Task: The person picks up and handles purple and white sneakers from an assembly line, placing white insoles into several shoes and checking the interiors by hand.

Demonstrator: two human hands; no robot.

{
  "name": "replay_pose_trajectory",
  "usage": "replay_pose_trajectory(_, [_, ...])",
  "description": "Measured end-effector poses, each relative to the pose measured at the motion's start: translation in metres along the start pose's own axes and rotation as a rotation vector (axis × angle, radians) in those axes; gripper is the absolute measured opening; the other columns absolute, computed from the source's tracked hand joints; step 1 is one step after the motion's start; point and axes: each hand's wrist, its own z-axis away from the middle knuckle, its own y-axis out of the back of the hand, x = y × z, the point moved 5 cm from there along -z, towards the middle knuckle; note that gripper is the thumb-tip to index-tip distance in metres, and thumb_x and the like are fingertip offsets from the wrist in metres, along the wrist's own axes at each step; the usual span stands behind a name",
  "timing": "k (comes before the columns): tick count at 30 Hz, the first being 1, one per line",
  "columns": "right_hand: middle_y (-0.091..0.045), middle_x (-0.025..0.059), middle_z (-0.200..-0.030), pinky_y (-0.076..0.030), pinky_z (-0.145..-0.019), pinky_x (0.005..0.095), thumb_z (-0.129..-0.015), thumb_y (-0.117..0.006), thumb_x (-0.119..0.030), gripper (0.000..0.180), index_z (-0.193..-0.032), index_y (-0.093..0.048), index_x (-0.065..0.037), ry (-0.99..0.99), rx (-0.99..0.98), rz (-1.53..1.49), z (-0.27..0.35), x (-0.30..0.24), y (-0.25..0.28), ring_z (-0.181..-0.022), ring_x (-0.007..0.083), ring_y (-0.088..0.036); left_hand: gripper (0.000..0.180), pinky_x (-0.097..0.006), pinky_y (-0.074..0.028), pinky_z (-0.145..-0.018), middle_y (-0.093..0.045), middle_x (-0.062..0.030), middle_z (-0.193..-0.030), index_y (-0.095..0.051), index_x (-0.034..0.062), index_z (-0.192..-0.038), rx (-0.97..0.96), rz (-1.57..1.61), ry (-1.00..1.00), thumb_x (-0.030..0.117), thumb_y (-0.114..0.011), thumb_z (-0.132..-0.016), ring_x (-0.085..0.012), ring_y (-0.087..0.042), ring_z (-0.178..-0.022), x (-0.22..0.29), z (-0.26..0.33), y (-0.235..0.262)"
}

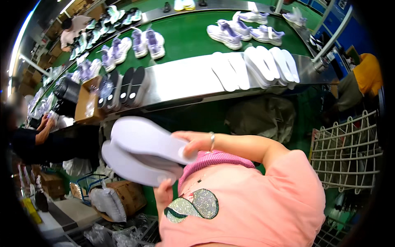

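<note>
A pair of pale lavender insoles is in my two hands, spread apart at one end, with a round pale spot near each heel. My right hand, with a bracelet at the wrist, is closed around the heel of the upper insole. Lower down, my left hand pinches the heel of the second insole. On the metal ledge beyond lie pairs of white insoles to the right and dark-topped insoles to the left.
White and lavender sneakers stand on the green conveyor belt. An open cardboard box sits at the ledge's left end, near a co-worker in dark clothes. A wire rack stands on the right; a grey covered bundle lies below the ledge.
</note>
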Motion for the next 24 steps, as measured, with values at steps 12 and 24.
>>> replay_pose_trajectory(12, [-0.051,0.0075,-0.100,-0.042,-0.080,0.0279,-0.063,-0.054,-0.013,0.055,-0.114,-0.039,0.000,0.455,1.061,-0.108,0.200,-0.078,0.199,-0.091,0.0169,-0.051,0.049,-0.033,-0.040,-0.085,-0.052,-0.0077,-0.100,-0.045,0.0001,-0.107,-0.644,-0.232,0.497,0.006,-0.060,-0.061,-0.0202,-0.051,-0.094,-0.082,-0.215,-0.247])
replay_pose_trajectory(24, [-0.051,0.0155,-0.102,-0.043,-0.076,0.0298,-0.070,-0.058,-0.022,0.056,-0.114,-0.038,0.006,-0.306,1.613,0.417,0.234,-0.029,0.280,-0.089,0.0204,-0.052,0.060,-0.026,-0.045,-0.061,-0.053,-0.0081,-0.088,-0.046,0.0033,-0.106,-1.121,-1.095,1.145,0.042,-0.066,-0.065,-0.0169,-0.053,-0.070,-0.149,-0.317,-0.267])
